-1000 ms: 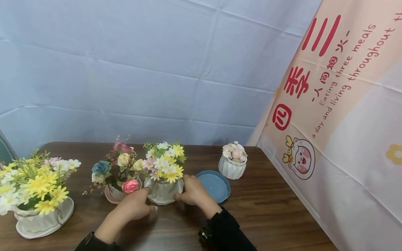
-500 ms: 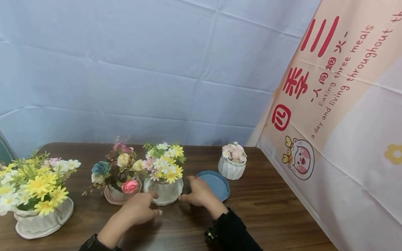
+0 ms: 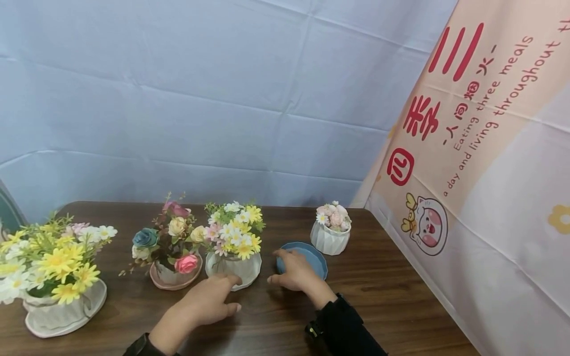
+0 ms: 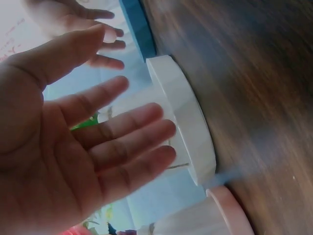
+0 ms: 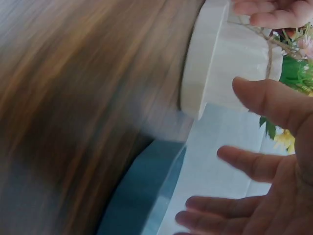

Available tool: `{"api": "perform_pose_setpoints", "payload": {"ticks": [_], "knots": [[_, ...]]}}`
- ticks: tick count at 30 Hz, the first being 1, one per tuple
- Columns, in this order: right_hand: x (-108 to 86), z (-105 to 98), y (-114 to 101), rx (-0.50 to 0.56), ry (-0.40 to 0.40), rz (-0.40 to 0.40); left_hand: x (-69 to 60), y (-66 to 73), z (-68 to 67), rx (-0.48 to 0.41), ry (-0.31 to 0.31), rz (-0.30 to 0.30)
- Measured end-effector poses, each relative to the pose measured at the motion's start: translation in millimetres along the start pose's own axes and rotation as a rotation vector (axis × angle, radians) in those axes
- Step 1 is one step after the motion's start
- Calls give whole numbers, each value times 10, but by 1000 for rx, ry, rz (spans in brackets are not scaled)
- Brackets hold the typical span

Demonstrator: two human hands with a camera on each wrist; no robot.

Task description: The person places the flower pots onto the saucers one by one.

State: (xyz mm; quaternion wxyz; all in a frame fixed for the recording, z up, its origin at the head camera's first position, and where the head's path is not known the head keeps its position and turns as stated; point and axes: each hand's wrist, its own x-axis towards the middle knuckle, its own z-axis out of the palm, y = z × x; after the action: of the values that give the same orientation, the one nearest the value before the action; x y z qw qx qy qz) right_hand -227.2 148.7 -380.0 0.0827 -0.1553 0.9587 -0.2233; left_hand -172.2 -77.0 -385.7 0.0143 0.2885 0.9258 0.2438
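Observation:
A white pot of yellow, white and pink daisies [image 3: 235, 230] stands on a white saucer [image 3: 249, 283] at the middle of the table. In front of it is my left hand [image 3: 206, 302], holding nothing; the left wrist view shows its fingers [image 4: 132, 122] spread and nearly straight. To the right of that pot my right hand [image 3: 295, 271] hovers at the near left side of a blue saucer [image 3: 317, 259], covering part of it. Its fingers [image 5: 220, 208] are extended and apart in the right wrist view, with nothing between them. I cannot tell whether they touch the blue saucer.
A small white pot of pale pink flowers [image 3: 330, 237] stands behind the blue saucer. Left of centre, a pot of mixed roses [image 3: 171, 237] sits on a pink saucer [image 3: 175, 284]. A larger daisy pot [image 3: 55, 311] is at the far left. Cloth hangs behind the table [image 3: 383, 306].
Both hands have come away from the middle daisy pot. The right hand has shifted right toward the blue saucer, and the left has drawn nearer and rightward. The pots stay put.

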Motion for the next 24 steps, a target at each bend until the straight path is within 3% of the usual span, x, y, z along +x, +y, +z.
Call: {"api": "perform_pose_setpoints", "payload": {"ticks": [10, 16, 24], "knots": [[-65, -46, 206, -73, 59, -44, 117, 55, 73, 60, 81, 94], [-69, -74, 285, -83, 84, 9, 210, 83, 156, 73, 71, 127], [-47, -129, 400, -80, 112, 98, 328, 129, 263, 122, 119, 177]]}}
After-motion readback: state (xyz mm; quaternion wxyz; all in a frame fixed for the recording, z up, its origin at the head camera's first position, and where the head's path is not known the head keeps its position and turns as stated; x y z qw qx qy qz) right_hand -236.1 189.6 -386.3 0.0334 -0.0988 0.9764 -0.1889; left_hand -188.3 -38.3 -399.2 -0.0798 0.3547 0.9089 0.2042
